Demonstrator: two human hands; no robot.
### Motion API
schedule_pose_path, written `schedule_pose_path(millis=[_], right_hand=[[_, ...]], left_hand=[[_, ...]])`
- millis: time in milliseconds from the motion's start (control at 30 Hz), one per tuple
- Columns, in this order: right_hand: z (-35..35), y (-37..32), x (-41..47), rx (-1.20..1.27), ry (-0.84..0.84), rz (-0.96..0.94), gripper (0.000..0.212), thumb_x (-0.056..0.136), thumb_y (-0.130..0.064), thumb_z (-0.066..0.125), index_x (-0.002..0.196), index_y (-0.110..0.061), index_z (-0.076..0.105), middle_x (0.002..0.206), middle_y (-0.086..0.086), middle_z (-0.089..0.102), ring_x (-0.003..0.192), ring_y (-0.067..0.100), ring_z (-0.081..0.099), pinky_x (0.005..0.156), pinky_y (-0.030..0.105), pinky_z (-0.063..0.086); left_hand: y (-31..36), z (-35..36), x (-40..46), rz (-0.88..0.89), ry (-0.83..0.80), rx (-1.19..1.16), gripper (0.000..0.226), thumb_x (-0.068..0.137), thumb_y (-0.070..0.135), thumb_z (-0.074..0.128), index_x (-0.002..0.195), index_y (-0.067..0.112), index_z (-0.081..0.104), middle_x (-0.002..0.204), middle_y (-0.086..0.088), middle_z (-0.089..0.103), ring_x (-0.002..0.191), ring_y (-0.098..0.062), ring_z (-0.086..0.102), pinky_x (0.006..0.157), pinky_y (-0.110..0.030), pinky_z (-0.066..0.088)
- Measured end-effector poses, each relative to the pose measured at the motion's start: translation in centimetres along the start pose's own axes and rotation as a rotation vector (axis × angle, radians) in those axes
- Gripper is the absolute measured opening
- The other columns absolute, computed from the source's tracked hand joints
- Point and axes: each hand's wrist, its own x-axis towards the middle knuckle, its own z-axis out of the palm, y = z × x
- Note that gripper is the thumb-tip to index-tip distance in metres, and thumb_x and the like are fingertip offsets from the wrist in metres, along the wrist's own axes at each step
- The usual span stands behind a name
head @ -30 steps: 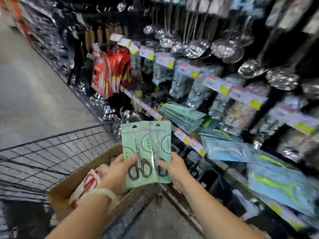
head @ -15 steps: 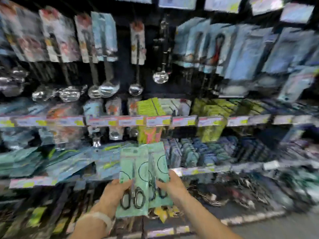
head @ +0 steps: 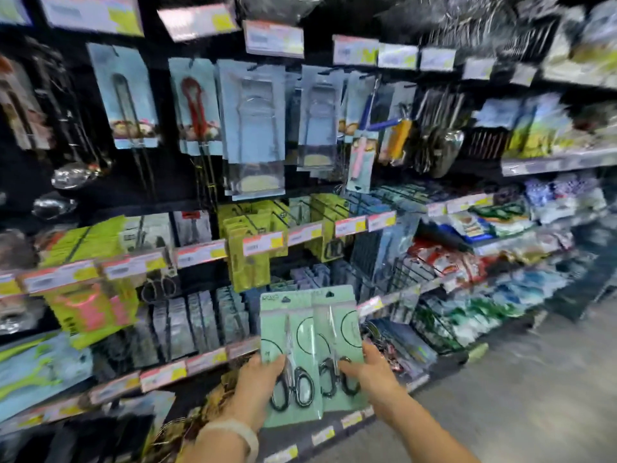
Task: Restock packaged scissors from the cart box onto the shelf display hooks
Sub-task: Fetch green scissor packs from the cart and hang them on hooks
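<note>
I hold mint-green scissor packs fanned out in front of the shelf. My left hand (head: 255, 384) grips the left scissor pack (head: 287, 332) by its lower left edge. My right hand (head: 370, 370) grips the right scissor pack (head: 344, 329) by its lower right edge. Each card shows black-handled scissors under clear plastic, with a hang hole at the top. The packs stand upright before the lower rows of display hooks (head: 377, 262), apart from them. The cart and its box are out of view.
Dark shelving fills the view with hanging packaged kitchen tools (head: 257, 128), yellow-green packs (head: 247, 248) and ladles (head: 73, 175). Price-label rails (head: 263, 243) run along each row. Grey aisle floor (head: 534, 396) lies at the lower right.
My view swung from the cart and box toward the shelf front and keeps panning right. Both hands still hold the fanned packs, now raised nearer the hooks.
</note>
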Motion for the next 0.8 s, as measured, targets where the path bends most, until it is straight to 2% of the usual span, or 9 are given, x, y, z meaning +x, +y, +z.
schedule_pose_path(millis=[100, 167, 233, 433, 467, 533, 600, 700, 800], right_hand=[[-2.4, 0.3, 2.1, 0.029, 0.029, 0.033, 0.044, 0.079, -0.011, 0.071, 0.118, -0.014, 0.052, 0.114, 0.005, 0.065, 0.102, 0.024, 0.063, 0.093, 0.043, 0.051], [-3.4, 0.4, 3.7, 0.043, 0.031, 0.033, 0.049, 0.077, -0.012, 0.072, 0.121, -0.015, 0.051, 0.118, 0.005, 0.064, 0.105, 0.025, 0.062, 0.098, 0.048, 0.048], [-4.1, 0.3, 5.4, 0.054, 0.028, 0.038, 0.048, 0.078, -0.011, 0.070, 0.122, -0.015, 0.052, 0.117, 0.005, 0.064, 0.106, 0.026, 0.061, 0.100, 0.049, 0.046], [-6.1, -1.4, 12.3, 0.078, 0.022, 0.022, 0.071, 0.081, -0.019, 0.070, 0.142, -0.011, 0.034, 0.143, 0.010, 0.044, 0.126, 0.031, 0.048, 0.107, 0.046, 0.039], [-6.3, -1.7, 13.6, 0.103, 0.013, 0.030, 0.072, 0.084, -0.018, 0.068, 0.145, -0.010, 0.029, 0.137, 0.011, 0.047, 0.121, 0.031, 0.050, 0.103, 0.044, 0.042], [-6.7, -2.5, 15.9, 0.113, -0.016, 0.039, 0.067, 0.085, -0.016, 0.068, 0.140, -0.002, 0.032, 0.097, 0.009, 0.056, 0.085, 0.025, 0.057, 0.071, 0.035, 0.049], [-6.8, -3.9, 17.6, 0.112, -0.050, 0.020, 0.051, 0.086, -0.014, 0.067, 0.127, -0.001, 0.039, 0.075, 0.001, 0.046, 0.074, 0.020, 0.051, 0.058, 0.029, 0.039], [-6.6, -5.3, 20.6, 0.035, -0.068, -0.042, 0.050, 0.089, -0.018, 0.063, 0.131, -0.003, 0.039, 0.102, 0.003, 0.056, 0.104, 0.024, 0.055, 0.077, 0.036, 0.045], [-6.3, -6.8, 22.9, -0.040, -0.107, -0.099, 0.062, 0.085, -0.030, 0.067, 0.137, -0.013, 0.039, 0.126, 0.000, 0.047, 0.112, 0.022, 0.050, 0.084, 0.034, 0.044]], left_hand=[[0.8, 2.5, 0.3, 0.042, -0.019, 0.047, 0.026, 0.095, 0.012, 0.054, 0.119, 0.006, 0.058, 0.118, -0.011, 0.061, 0.105, -0.026, 0.055, 0.099, -0.036, 0.041], [1.3, 3.6, 1.4, 0.033, -0.017, 0.015, 0.053, 0.094, 0.019, 0.056, 0.143, 0.010, 0.037, 0.147, -0.010, 0.040, 0.131, -0.028, 0.042, 0.109, -0.040, 0.033], [2.0, 4.4, 2.9, 0.023, -0.017, -0.009, 0.069, 0.094, 0.023, 0.056, 0.150, 0.010, 0.019, 0.157, -0.009, 0.022, 0.142, -0.029, 0.027, 0.116, -0.044, 0.024], [3.2, 6.5, 9.6, 0.011, -0.003, 0.054, 0.072, 0.093, 0.026, 0.058, 0.150, 0.006, 0.019, 0.157, -0.010, 0.022, 0.143, -0.030, 0.027, 0.116, -0.046, 0.024], [3.3, 6.8, 10.7, 0.000, 0.005, 0.068, 0.068, 0.093, 0.026, 0.058, 0.148, 0.005, 0.024, 0.155, -0.011, 0.028, 0.140, -0.031, 0.031, 0.116, -0.046, 0.027], [3.6, 7.2, 12.4, -0.029, 0.021, 0.091, 0.060, 0.092, 0.024, 0.059, 0.144, 0.005, 0.035, 0.149, -0.013, 0.039, 0.134, -0.032, 0.040, 0.113, -0.045, 0.033], [3.8, 7.4, 14.1, -0.088, 0.031, 0.064, 0.061, 0.090, 0.025, 0.063, 0.142, 0.004, 0.039, 0.147, -0.012, 0.043, 0.131, -0.032, 0.045, 0.111, -0.045, 0.036], [4.2, 7.4, 16.8, -0.115, 0.039, 0.032, 0.065, 0.086, 0.026, 0.068, 0.141, 0.005, 0.041, 0.145, -0.011, 0.046, 0.126, -0.032, 0.049, 0.109, -0.046, 0.039], [5.0, 7.8, 18.0, -0.120, 0.072, 0.035, 0.059, 0.088, 0.025, 0.065, 0.139, 0.005, 0.043, 0.142, -0.012, 0.049, 0.124, -0.033, 0.051, 0.107, -0.043, 0.040]])
